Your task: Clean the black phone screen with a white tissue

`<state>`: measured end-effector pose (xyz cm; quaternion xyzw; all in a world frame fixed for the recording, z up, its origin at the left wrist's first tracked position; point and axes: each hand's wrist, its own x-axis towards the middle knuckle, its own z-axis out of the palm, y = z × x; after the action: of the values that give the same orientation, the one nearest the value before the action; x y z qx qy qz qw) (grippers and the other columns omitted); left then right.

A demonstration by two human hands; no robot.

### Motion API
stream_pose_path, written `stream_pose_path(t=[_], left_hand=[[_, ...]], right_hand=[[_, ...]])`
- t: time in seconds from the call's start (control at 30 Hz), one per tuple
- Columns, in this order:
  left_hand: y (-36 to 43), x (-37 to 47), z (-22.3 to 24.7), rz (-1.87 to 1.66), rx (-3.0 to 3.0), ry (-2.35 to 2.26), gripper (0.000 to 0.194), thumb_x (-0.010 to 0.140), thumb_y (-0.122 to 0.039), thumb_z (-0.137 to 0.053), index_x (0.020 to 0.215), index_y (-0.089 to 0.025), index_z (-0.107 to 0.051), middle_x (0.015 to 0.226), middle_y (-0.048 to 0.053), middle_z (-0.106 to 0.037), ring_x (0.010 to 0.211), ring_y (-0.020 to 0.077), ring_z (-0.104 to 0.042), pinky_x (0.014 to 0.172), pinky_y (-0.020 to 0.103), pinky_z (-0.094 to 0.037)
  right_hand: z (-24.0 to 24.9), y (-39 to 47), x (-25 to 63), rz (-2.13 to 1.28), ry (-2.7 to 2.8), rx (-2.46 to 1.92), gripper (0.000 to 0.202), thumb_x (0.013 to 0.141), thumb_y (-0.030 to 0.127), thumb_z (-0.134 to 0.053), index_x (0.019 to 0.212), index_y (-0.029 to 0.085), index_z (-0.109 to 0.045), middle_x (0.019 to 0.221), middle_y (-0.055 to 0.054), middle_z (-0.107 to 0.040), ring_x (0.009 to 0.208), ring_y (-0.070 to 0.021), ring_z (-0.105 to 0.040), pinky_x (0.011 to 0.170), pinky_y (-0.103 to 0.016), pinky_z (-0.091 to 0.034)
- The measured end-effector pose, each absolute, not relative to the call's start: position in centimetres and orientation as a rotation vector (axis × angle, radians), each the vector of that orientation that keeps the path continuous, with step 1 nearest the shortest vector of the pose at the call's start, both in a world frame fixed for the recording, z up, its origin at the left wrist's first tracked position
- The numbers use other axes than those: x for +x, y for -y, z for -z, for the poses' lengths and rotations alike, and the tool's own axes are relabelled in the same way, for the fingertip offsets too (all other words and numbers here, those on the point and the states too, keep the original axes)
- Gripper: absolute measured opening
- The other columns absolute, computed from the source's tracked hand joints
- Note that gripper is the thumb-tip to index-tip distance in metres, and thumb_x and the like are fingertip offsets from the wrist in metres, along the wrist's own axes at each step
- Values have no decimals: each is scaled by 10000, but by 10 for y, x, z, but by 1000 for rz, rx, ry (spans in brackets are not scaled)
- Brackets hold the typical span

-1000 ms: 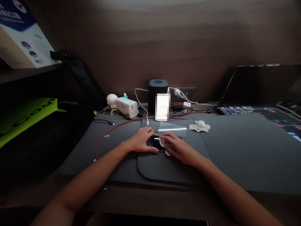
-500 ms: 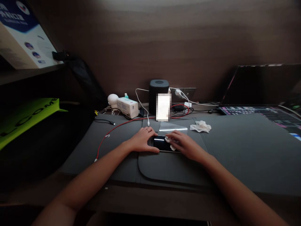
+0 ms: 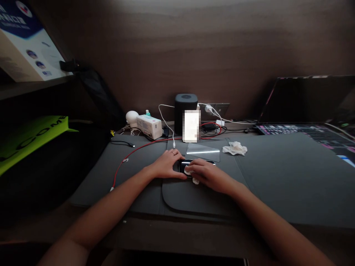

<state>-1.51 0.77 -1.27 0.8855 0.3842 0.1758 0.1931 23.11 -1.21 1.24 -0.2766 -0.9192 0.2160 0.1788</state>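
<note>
A black smartphone [image 3: 182, 166] lies flat, its long side running left to right, on the grey mat [image 3: 138, 192]. My left hand [image 3: 165, 164] grips its left end, thumb at the near edge and fingers at the far edge. In the closed fingers of my right hand [image 3: 207, 172] is a crumpled white tissue [image 3: 195, 181], pressed on the phone's screen. That hand covers much of the phone's right part. Just behind the phone lies a clear, glossy sheet [image 3: 203, 151], with a light streak on it.
Another crumpled tissue [image 3: 235, 148] rests to the right. A laptop [image 3: 310, 99] stands at the back right. Behind the mat are a dark speaker-like box [image 3: 186, 100], a small white box [image 3: 149, 126] and tangled cables. A red cable [image 3: 118, 168] curves across the mat's left side.
My right hand has slid the tissue leftward and slightly nearer over the phone's screen. My left hand keeps its hold on the phone's left end.
</note>
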Motion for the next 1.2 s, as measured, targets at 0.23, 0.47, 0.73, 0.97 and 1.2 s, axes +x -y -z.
stream_pose_path(t=[0.23, 0.47, 0.73, 0.97, 1.2], left_hand=[[-8, -15, 13, -485, 2487, -1087, 694, 687, -670, -754, 1192, -221, -599, 1145, 76, -567, 1079, 283, -540, 948, 423, -423], [-7, -15, 11, -458, 2491, -1084, 672, 697, -670, -745, 1193, -238, -605, 1125, 69, -561, 1068, 282, -539, 928, 414, -426], [-8, -16, 15, -469, 2485, -1078, 676, 690, -673, -752, 1183, -234, -606, 1117, 66, -558, 1063, 274, -541, 924, 409, -420], [-8, -15, 13, -469, 2488, -1079, 680, 687, -667, -759, 1179, -224, -604, 1113, 65, -564, 1074, 271, -541, 929, 404, -417], [-9, -15, 14, -487, 2486, -1084, 686, 680, -663, -765, 1179, -222, -602, 1127, 69, -566, 1072, 274, -541, 925, 398, -418]], right_hand=[[-6, 10, 229, -485, 2568, -807, 270, 963, 171, -489, 1149, 223, -677, 1112, -118, -651, 1005, -239, -606, 883, -388, -503], [-2, 10, 222, -407, 2566, -840, 306, 920, 89, -506, 1143, 195, -686, 1119, -128, -647, 1020, -255, -584, 883, -403, -497], [-2, 14, 220, -415, 2587, -786, 306, 956, 141, -505, 1196, 224, -676, 1152, -131, -652, 1069, -267, -564, 905, -422, -490], [0, 12, 217, -402, 2606, -799, 290, 972, 158, -495, 1191, 204, -679, 1134, -130, -641, 1049, -259, -570, 900, -411, -495], [-4, 15, 214, -430, 2657, -703, 292, 972, 138, -481, 1176, 201, -681, 1134, -125, -640, 1042, -247, -573, 903, -399, -501]])
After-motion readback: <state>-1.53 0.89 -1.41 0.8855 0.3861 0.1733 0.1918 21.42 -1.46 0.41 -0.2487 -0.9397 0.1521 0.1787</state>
